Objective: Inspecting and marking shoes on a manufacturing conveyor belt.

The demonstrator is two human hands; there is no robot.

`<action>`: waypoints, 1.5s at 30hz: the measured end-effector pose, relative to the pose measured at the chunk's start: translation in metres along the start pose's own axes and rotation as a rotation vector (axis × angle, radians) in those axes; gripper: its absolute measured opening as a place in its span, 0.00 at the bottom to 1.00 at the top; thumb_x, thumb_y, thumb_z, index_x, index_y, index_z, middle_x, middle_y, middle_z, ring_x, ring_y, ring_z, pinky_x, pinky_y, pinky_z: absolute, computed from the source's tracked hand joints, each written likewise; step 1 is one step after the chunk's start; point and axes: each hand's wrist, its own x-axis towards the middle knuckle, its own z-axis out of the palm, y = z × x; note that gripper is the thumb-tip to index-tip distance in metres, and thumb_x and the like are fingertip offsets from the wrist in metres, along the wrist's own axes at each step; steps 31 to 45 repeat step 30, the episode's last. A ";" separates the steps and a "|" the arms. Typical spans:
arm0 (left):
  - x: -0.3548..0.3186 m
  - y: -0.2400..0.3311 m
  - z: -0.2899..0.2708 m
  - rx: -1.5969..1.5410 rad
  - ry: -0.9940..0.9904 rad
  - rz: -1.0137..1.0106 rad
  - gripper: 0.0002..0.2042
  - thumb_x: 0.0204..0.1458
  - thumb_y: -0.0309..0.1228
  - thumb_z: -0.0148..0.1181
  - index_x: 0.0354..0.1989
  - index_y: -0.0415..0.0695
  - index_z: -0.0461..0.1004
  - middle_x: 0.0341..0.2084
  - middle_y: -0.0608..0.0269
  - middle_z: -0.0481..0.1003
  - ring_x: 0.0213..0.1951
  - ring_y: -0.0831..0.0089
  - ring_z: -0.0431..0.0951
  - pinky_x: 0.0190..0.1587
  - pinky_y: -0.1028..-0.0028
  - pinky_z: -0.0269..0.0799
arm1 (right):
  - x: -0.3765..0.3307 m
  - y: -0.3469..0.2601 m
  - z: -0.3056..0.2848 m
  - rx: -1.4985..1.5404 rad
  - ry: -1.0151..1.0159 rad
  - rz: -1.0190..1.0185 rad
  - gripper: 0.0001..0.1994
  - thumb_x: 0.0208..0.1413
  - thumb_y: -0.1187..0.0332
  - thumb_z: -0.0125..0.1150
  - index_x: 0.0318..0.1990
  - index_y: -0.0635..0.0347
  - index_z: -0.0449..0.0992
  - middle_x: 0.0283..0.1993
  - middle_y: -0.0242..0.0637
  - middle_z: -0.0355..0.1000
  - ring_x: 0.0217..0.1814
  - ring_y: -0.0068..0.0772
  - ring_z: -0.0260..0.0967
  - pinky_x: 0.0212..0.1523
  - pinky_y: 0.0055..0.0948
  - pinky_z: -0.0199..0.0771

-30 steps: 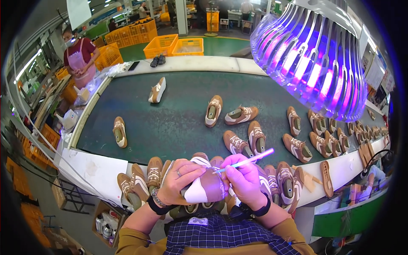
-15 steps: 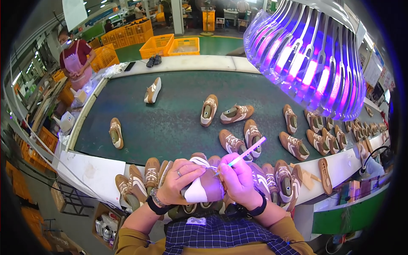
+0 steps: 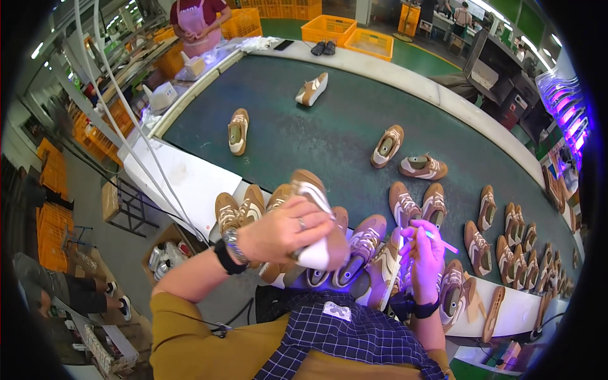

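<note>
My left hand [image 3: 288,229] is wrapped round a brown sneaker with white stripes [image 3: 309,182], held up above the near edge of the belt. The shoe is tilted and slightly smeared by motion. To its right, my right hand [image 3: 423,261] grips a slim, pale pen [image 3: 446,244] in its fingers, with its tip hard to make out. The pen and shoe are apart. Close below both hands stands a row of similar sneakers [image 3: 362,240], some partly hidden by my arms and the held shoe.
A dark green conveyor belt [image 3: 272,171] carries several more sneakers [image 3: 478,244]. White paper [image 3: 183,183] covers the ledge on the left. Orange crates [image 3: 328,28] stand behind the belt. A purple-lit lamp [image 3: 565,111] hangs at far right. A person in a pink apron [image 3: 197,25] stands at the far left.
My view has swung to the left, so the lamp now sits at the right rim. The pen has come away from the sneaker, and my two hands have moved apart.
</note>
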 end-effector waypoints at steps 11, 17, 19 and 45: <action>-0.077 -0.010 0.001 0.195 -0.668 0.091 0.11 0.42 0.29 0.52 0.37 0.48 0.70 0.40 0.64 0.70 0.46 0.68 0.68 0.54 0.66 0.60 | 0.117 0.080 -0.010 -0.326 -0.112 0.204 0.14 0.57 0.61 0.53 0.44 0.61 0.70 0.37 0.36 0.71 0.30 0.23 0.69 0.25 0.22 0.70; -0.074 -0.007 0.000 -0.218 -0.649 -0.254 0.25 0.29 0.25 0.59 0.44 0.48 0.71 0.51 0.56 0.66 0.57 0.59 0.60 0.61 0.54 0.47 | 0.235 0.160 -0.031 -0.941 0.036 0.054 0.21 0.49 0.57 0.59 0.43 0.67 0.70 0.39 0.49 0.73 0.38 0.44 0.72 0.39 0.34 0.72; -0.075 -0.015 -0.002 -0.472 -0.583 -0.347 0.28 0.29 0.27 0.58 0.47 0.47 0.70 0.54 0.54 0.63 0.59 0.56 0.58 0.61 0.51 0.44 | 0.273 0.180 -0.024 -1.032 0.114 0.060 0.24 0.47 0.56 0.60 0.44 0.69 0.69 0.39 0.52 0.72 0.40 0.43 0.72 0.41 0.34 0.71; -0.113 0.010 0.054 -0.213 0.176 -1.343 0.36 0.31 0.32 0.62 0.53 0.35 0.58 0.57 0.45 0.54 0.57 0.53 0.58 0.58 0.58 0.53 | 0.383 0.227 0.012 -0.853 0.470 0.291 0.40 0.31 0.55 0.72 0.48 0.78 0.64 0.50 0.60 0.67 0.53 0.51 0.67 0.52 0.35 0.67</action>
